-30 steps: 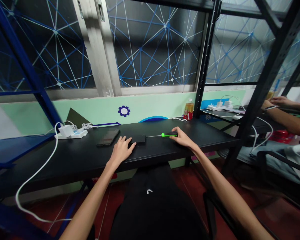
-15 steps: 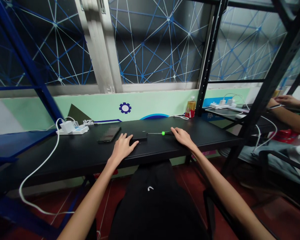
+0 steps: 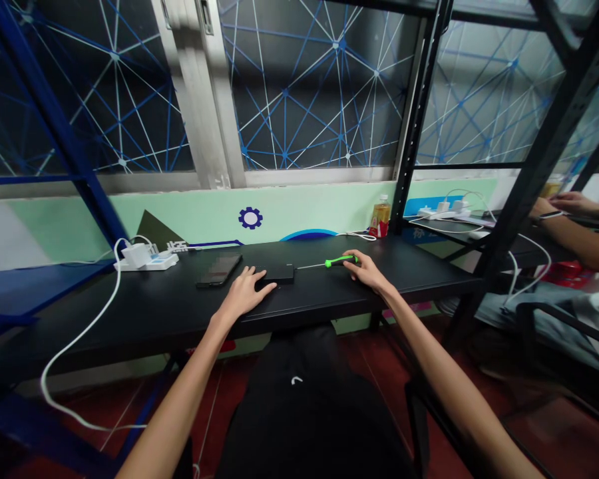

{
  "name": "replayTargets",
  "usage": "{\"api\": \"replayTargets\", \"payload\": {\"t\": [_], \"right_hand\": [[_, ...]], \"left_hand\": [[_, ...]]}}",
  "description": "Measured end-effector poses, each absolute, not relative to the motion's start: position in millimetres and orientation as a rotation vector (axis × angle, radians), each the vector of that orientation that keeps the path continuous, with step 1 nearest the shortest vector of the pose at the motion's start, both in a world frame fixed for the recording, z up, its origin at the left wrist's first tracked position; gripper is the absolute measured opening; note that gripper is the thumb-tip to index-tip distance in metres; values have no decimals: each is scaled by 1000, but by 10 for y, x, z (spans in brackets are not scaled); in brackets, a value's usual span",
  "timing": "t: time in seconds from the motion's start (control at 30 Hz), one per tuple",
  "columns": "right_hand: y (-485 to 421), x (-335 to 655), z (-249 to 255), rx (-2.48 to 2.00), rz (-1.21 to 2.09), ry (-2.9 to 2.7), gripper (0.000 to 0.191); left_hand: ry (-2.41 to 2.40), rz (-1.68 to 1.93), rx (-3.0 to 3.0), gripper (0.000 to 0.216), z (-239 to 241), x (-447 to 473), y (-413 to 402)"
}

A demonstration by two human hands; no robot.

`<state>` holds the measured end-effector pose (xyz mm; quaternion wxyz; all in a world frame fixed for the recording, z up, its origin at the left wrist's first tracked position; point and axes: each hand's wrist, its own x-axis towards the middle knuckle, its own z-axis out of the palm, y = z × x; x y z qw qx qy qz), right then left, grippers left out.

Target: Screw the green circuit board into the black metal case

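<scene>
A flat black box (image 3: pixel 281 273) lies on the black desk (image 3: pixel 324 293). My left hand (image 3: pixel 244 291) grips its left part, with the fingers over the top and the thumb along the near side. On the right, my right hand (image 3: pixel 364 271) is closed on the green and black handle of a screwdriver (image 3: pixel 335 262). The thin metal shaft points left, and its tip meets the right end of the box. Whether the tip sits in a screw is too small to see. Beside my left hand lies a dark phone (image 3: pixel 219 271).
A white power strip (image 3: pixel 147 259) with plugs and a cable stands at the desk's left. A drink bottle (image 3: pixel 380 216) and a white cable (image 3: pixel 358 235) are at the back right. Black rack posts (image 3: pixel 415 120) rise there. Another person's arm (image 3: pixel 569 229) is at the far right.
My right hand's fingers have shifted on the screwdriver, and more of the green handle shows now. My left hand and the black box stay in place.
</scene>
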<state>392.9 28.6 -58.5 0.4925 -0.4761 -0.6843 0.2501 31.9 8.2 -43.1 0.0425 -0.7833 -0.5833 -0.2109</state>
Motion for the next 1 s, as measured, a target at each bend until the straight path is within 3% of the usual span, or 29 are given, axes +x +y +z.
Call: {"api": "replayTargets", "payload": {"t": [0.37, 0.57, 0.77, 1.0], "right_hand": [[227, 3915, -525, -1437, 280, -1706, 63], [173, 3899, -508, -1530, 365, -1720, 47], [178, 3945, -545, -1326, 434, -1705, 50], [165, 3908, -517, -1523, 309, -1722, 65]], "left_hand": [[-1718, -677, -2526, 59, -346, 174, 80], [-1723, -671, -2532, 60, -363, 167, 100], [-1732, -701, -2551, 60, -344, 186, 84], [-1727, -639, -2589, 56, -340, 149, 98]]}}
